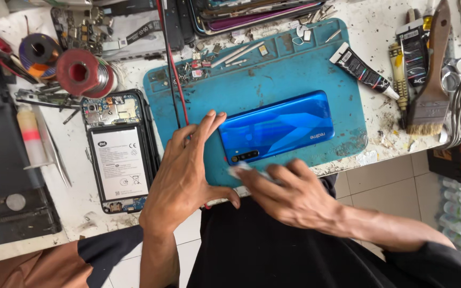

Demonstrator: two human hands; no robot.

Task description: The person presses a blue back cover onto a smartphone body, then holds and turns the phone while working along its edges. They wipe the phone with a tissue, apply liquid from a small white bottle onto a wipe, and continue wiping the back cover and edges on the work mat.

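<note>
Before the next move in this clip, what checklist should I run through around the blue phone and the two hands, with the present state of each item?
1. Glossy blue phone lies flat, back up, wholly on the teal rubber work mat: ok.
2. Left hand braces the phone's end with its fingertips: ok.
3. Right hand holds a small white piece at the phone's near edge: ok; what the piece is: cannot tell.
4. Red wire runs across the mat close to the left hand: not ok.
5. Opened black phone with exposed battery lies apart from the mat: ok.
</note>
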